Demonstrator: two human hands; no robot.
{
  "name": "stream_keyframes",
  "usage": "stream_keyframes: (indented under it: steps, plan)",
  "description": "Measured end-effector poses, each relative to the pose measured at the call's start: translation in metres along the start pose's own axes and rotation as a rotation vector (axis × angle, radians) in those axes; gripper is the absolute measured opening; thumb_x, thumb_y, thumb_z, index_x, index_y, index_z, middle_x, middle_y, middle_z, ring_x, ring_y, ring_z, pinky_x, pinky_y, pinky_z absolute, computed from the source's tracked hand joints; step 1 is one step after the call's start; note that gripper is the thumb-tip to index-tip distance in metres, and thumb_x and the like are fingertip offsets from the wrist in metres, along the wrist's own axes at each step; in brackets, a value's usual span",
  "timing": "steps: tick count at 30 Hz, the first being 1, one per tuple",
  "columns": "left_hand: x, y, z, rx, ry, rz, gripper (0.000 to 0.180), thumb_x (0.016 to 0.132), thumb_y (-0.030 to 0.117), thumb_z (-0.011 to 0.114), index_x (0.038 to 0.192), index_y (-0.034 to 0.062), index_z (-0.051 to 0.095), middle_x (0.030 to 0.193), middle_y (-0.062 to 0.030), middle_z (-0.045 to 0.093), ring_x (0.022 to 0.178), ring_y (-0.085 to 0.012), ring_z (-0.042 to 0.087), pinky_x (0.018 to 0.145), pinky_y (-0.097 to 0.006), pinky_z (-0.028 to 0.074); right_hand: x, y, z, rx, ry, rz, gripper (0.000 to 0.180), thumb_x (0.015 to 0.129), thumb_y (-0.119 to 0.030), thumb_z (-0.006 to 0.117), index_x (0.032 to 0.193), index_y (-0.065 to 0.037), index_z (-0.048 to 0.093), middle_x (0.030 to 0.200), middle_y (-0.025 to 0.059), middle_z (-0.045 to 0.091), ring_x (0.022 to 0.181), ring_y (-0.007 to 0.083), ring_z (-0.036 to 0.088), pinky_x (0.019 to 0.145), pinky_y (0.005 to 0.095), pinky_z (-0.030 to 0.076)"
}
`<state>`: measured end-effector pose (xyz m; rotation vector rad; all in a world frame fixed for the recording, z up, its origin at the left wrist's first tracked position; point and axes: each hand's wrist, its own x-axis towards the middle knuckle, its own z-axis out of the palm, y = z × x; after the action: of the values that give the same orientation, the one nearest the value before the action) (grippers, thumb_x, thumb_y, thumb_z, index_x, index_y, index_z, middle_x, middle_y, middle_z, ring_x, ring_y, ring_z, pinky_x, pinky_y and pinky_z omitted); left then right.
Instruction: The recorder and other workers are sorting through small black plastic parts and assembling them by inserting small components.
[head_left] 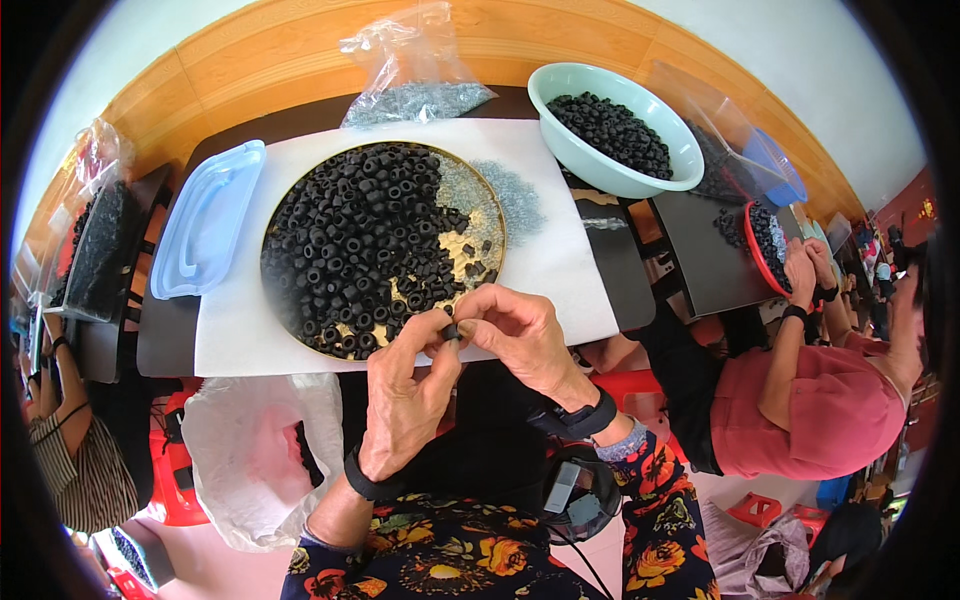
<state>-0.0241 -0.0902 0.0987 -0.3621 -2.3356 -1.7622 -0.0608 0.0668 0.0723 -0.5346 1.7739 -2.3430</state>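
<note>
Just in front of the tray's near edge, my left hand (pixel 408 398) pinches a small black ring-shaped piece (pixel 450 332) between thumb and fingers. My right hand (pixel 522 342) meets it there, its thumb and forefinger pressed together at the same piece; anything smaller between them is hidden. Beyond both hands lies a round gold-rimmed tray (pixel 504 232), heaped with black ring-shaped pieces (pixel 365 225). Small clear bluish pieces (pixel 515 200) cover the tray's right side and spill onto the white sheet (pixel 570 285) under it.
A light blue plastic lid (pixel 208 215) lies left of the tray. Behind stands a clear bag (pixel 415 85) of bluish pieces. A pale green basin (pixel 560 130) holds more black pieces. A co-worker in a red top (pixel 810 420) works at a red tray (pixel 760 262) on the right.
</note>
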Motion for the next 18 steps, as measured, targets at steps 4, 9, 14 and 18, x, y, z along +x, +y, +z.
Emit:
stream_keyframes:
  steps: [4,9,14,18]
  plan:
    - [-0.004,-0.005,-0.008,-0.318,-0.036,-0.151,0.015,0.089,-0.001,0.053,0.104,-0.0004,0.057,0.084,-0.0047,0.065,0.078,-0.0068,0.059,0.067,-0.022,0.05,-0.008,-0.011,0.003,-0.259,0.108,0.056,0.01,0.091,-0.007,0.061,0.095,0.001,0.064,0.081,0.0007,0.064,0.073,0.0058,0.058,0.063,0.0204,0.048]
    - [-0.001,-0.012,-0.023,-0.481,-0.002,-0.285,0.015,0.092,0.005,0.052,0.106,0.0005,0.056,0.089,-0.0078,0.067,0.084,-0.0092,0.059,0.08,-0.025,0.048,0.028,-0.039,-0.02,-0.832,0.16,-0.22,0.011,0.085,-0.003,0.061,0.094,0.0,0.065,0.078,0.0071,0.065,0.066,0.0111,0.06,0.058,0.0245,0.046]
    - [0.0,-0.014,-0.023,-0.524,-0.026,-0.293,0.015,0.092,0.006,0.052,0.105,0.001,0.057,0.088,-0.0074,0.067,0.084,-0.0095,0.06,0.08,-0.025,0.048,0.06,-0.048,-0.028,-1.046,-0.021,-0.166,0.012,0.082,-0.003,0.062,0.094,-0.001,0.066,0.086,0.01,0.068,0.073,0.0185,0.063,0.064,0.0282,0.049]
    - [-0.002,-0.014,-0.023,-0.541,-0.023,-0.29,0.014,0.092,0.006,0.053,0.105,0.0018,0.056,0.088,-0.0062,0.067,0.082,-0.008,0.059,0.074,-0.022,0.047,0.073,-0.038,-0.026,-1.303,-0.154,-0.269,0.013,0.077,-0.002,0.062,0.089,-0.002,0.066,0.085,0.0125,0.066,0.081,0.0317,0.061,0.07,0.0386,0.05]
